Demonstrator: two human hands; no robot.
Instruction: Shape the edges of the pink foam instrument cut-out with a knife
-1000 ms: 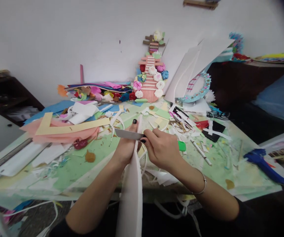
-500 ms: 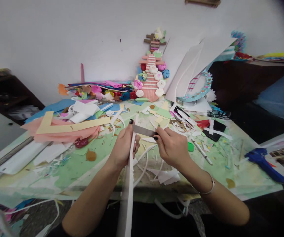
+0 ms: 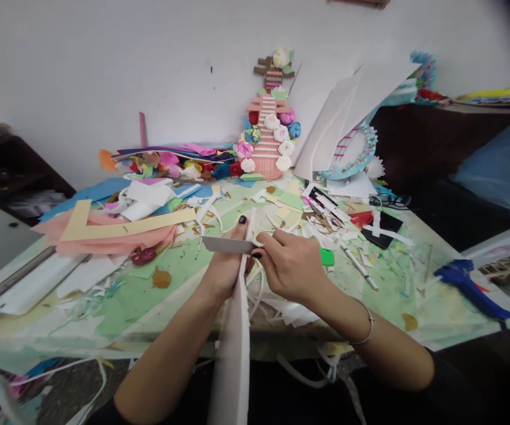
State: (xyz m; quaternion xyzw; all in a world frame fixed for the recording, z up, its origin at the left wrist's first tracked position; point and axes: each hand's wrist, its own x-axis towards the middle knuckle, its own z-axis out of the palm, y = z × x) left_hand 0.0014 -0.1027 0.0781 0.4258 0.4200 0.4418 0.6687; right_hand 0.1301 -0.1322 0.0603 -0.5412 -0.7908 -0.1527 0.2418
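My left hand (image 3: 227, 262) is closed around the upper part of a long white foam strip (image 3: 236, 348) that runs from the table edge down toward my lap. My right hand (image 3: 288, 264) is closed on a utility knife with a green handle end (image 3: 326, 257). Its metal blade (image 3: 224, 244) lies crosswise against the strip, pointing left past my left thumb. Both hands meet above the green cutting mat (image 3: 184, 265) near the table's front edge.
White offcuts and curled trimmings (image 3: 290, 310) litter the mat. Pink and cream paper sheets (image 3: 113, 227) lie left, a flowered pink paper guitar (image 3: 266, 133) leans on the wall, white boards (image 3: 334, 127) stand right. A blue glue gun (image 3: 471, 286) rests far right.
The blade has slid left across the strip, back to about where it was a second ago. The strip has turned so its broad face shows again.
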